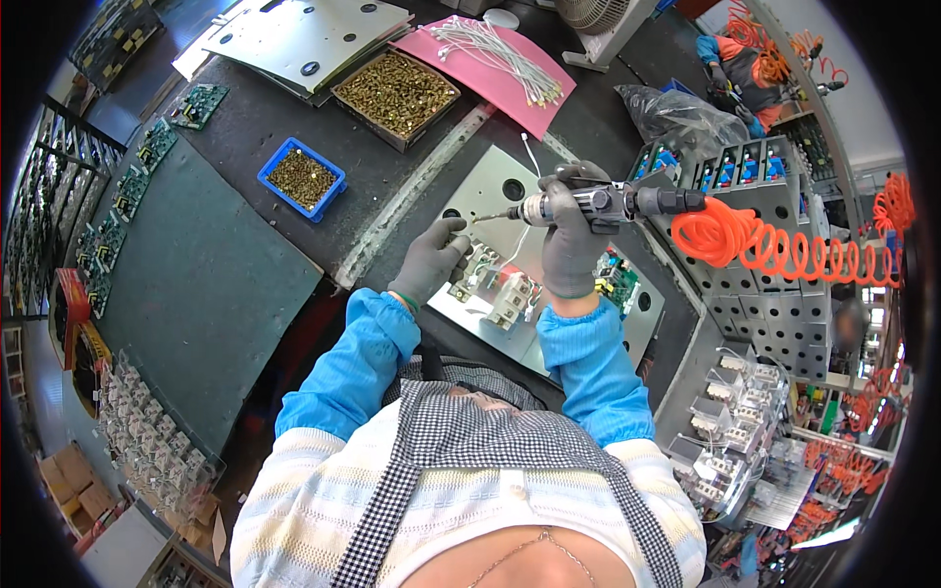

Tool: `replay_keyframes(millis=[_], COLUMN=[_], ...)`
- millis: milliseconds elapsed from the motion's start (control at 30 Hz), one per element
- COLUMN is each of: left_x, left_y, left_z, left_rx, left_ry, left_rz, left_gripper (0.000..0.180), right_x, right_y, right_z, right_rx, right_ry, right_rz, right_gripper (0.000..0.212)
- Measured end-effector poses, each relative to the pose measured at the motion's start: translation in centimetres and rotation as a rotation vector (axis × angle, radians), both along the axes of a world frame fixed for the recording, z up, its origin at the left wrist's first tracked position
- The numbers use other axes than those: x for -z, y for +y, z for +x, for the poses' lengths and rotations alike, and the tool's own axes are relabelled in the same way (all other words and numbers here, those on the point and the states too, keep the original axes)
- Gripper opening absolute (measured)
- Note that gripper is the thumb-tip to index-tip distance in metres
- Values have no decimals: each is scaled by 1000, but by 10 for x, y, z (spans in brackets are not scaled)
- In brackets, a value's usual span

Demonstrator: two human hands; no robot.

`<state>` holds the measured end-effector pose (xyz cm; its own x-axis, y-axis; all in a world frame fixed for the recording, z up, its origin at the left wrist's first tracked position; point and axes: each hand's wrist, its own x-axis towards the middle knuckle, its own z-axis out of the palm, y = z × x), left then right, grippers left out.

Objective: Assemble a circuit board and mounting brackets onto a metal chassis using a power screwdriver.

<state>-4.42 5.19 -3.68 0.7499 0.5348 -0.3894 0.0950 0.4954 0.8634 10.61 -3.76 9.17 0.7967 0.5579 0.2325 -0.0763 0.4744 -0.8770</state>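
Observation:
My right hand (571, 240), in a grey glove, is wrapped round a pneumatic screwdriver (613, 203) with an orange coiled hose (725, 233). Its bit lies level and points left. Close to the bit's tip is my gloved left hand (429, 263), thumb and fingers bent together; whatever they may pinch is too small to make out. Below both hands lies a silver metal plate (493, 176) with round black-edged holes. It carries pale block-shaped parts (512, 300), a white wire (520, 245) and, right of my right hand, a green circuit board (616, 279).
A blue tray (333, 199) and a larger box (341, 96) hold brass-coloured screws. White cables (490, 51) lie on pink foam (431, 46), beside stacked metal plates (284, 34). Circuit boards (130, 193) line the left table's edge. Perforated metal housings (774, 284) stand right; another person (740, 73) works beyond.

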Motion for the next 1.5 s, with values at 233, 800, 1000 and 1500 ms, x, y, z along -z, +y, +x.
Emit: replay_keyframes(millis=[233, 800, 1000, 1500], left_x=[-5, 0, -8, -4], left_y=[1, 3, 2, 4], left_z=[-1, 0, 1, 0], left_rx=[-38, 13, -16, -23], left_ry=[10, 11, 42, -48], left_rz=[-25, 75, 40, -134], left_gripper=[33, 61, 64, 45], right_x=[-4, -17, -11, -9], right_y=[-8, -17, -7, -14], right_z=[-14, -21, -17, -15], right_rx=[-5, -6, 0, 18], right_ry=[-24, -48, -33, -30], right_rz=[-82, -13, 2, 25], right_gripper=[43, 42, 44, 45])
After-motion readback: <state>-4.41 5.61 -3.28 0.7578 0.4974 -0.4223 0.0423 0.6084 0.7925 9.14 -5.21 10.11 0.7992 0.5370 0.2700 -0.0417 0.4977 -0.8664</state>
